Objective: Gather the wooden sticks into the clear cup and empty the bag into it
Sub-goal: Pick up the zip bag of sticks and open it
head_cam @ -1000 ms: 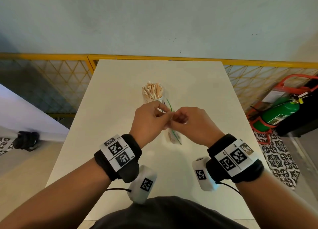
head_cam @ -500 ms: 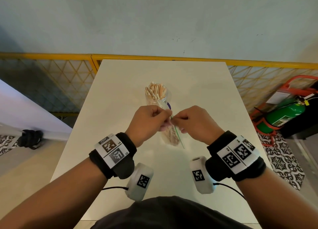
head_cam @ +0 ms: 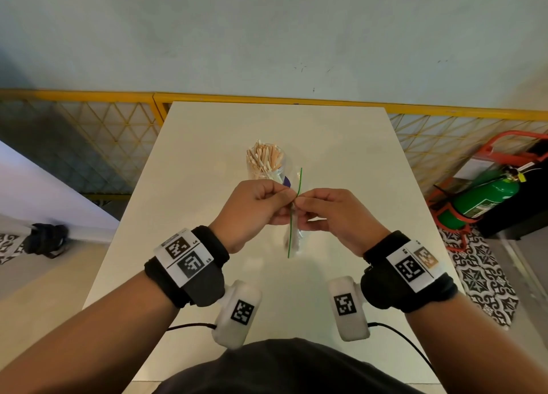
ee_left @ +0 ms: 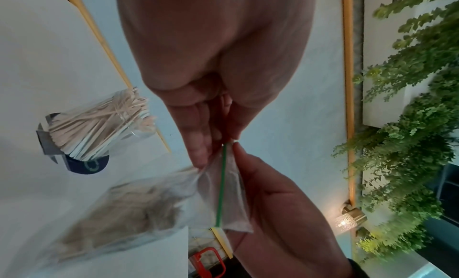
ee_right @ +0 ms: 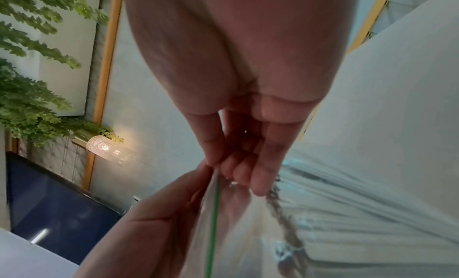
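Observation:
A clear cup (head_cam: 267, 168) (ee_left: 99, 133) packed with wooden sticks (head_cam: 264, 158) stands upright on the white table (head_cam: 341, 162), just beyond my hands. Both hands hold a clear zip bag (head_cam: 295, 239) (ee_left: 139, 203) (ee_right: 236, 233) above the table, its green zip strip (head_cam: 298, 186) running upright between them. My left hand (head_cam: 258, 207) (ee_left: 211, 137) pinches the left lip of the bag's mouth. My right hand (head_cam: 335, 212) (ee_right: 238, 160) pinches the right lip. More wooden sticks (ee_left: 124, 209) lie blurred inside the hanging bag.
A yellow mesh railing (head_cam: 103, 132) runs behind and beside the table. A green fire extinguisher (head_cam: 486, 195) in a red stand sits on the floor at the right. A dark blue disc (head_cam: 286, 181) lies under the cup.
Both hands have lifted the bag slightly and turned it, so the green zip strip now stands upright between them and sticks up above the fingers. The cup has not moved.

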Motion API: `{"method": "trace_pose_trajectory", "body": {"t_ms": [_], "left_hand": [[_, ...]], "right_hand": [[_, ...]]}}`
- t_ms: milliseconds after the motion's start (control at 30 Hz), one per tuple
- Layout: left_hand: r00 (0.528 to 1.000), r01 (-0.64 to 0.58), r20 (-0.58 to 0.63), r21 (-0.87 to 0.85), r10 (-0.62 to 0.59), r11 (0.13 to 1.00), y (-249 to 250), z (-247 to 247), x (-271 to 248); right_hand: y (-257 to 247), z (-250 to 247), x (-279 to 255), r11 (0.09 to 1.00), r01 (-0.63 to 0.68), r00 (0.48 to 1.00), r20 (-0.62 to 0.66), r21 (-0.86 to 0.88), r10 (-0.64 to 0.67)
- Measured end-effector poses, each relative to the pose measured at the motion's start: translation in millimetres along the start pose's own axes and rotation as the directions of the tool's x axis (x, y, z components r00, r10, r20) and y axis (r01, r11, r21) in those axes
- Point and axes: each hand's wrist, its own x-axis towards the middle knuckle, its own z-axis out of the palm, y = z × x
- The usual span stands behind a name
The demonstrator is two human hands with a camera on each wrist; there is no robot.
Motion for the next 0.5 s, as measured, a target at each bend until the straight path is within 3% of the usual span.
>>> {"method": "trace_pose_trajectory", "body": {"t_ms": [267,500], "left_hand": [[1.000,-0.018,0.003,0.075,0.018,0.997,2.5,-4.8,0.8],[1.000,-0.007,-0.028,0.017,0.008,1.000,0.0,-6.9,2.6]], "right_hand": [[2.2,4.5,1.8,0.990,-0.018,0.998,0.060,0.142,0.010],[5.3,4.8,2.7,0.996,0.057,0.998,0.031,0.075,-0.060]]}}
